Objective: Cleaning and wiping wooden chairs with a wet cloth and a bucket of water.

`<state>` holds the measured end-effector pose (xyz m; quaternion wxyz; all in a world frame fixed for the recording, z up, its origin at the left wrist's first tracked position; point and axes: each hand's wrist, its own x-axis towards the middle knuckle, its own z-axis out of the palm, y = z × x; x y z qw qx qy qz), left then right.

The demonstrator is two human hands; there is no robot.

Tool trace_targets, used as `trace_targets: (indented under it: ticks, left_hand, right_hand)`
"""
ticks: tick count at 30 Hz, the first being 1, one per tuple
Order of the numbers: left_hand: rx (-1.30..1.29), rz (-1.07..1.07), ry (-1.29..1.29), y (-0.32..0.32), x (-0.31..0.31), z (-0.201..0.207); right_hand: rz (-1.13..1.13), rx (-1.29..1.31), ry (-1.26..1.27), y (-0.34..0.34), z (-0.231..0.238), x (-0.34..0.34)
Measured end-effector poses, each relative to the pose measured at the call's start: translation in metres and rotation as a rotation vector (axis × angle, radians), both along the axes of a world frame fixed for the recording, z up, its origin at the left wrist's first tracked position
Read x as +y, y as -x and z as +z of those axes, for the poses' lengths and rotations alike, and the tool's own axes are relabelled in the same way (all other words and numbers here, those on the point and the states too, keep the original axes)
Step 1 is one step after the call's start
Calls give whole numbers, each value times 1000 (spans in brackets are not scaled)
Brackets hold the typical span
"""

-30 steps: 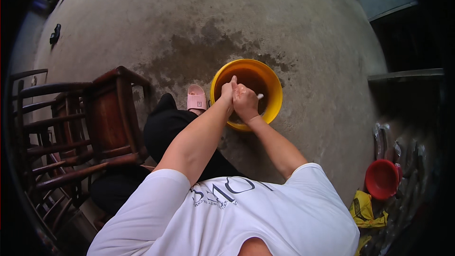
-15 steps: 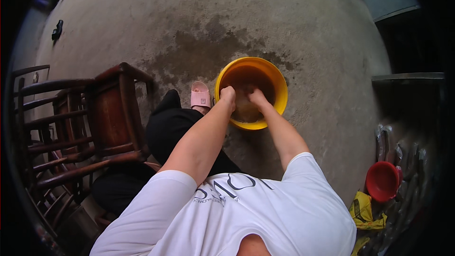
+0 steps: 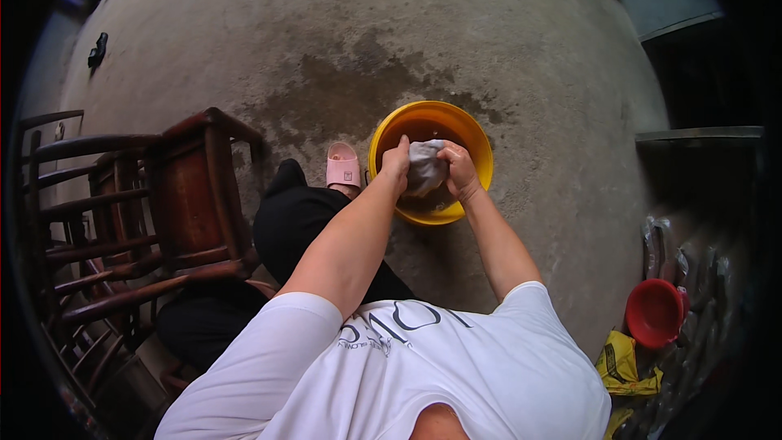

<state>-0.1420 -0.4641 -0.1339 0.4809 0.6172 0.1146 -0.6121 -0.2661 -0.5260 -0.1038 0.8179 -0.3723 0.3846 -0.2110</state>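
Note:
A wet, pale grey cloth (image 3: 425,169) is stretched between my two hands over a yellow bucket (image 3: 486,165). Brownish water (image 3: 413,132) shows inside the bucket, beneath the cloth. My left hand (image 3: 396,161) grips the cloth's left side, with the thumb up and the fingers closed. On the other side my right hand (image 3: 459,168) pinches its upper right edge, fingers curled. The lower end of the cloth hangs down toward the water; whether it touches the surface I cannot tell.
Dark wooden chairs (image 3: 191,187) stand at my left. A foot in a pink slipper (image 3: 343,166) is beside the bucket. Wet patches (image 3: 326,94) darken the concrete floor. To the right lie a red basin (image 3: 654,314), a yellow bag (image 3: 621,365) and long plastic-wrapped pieces (image 3: 717,310).
Both hands were down in the water, with the cloth out of sight. Now they have come up and hold the cloth between them above the bucket.

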Motion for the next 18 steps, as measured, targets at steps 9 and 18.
trace_targets:
  ticks: [9, 18]
  left_hand:
    - [110, 197, 55, -3, -9, -25]
    - [280, 138, 183, 13, -10, 60]
  right_hand:
    - [277, 309, 869, -32, 49, 42]
    - [113, 1008, 1062, -28, 5, 17]
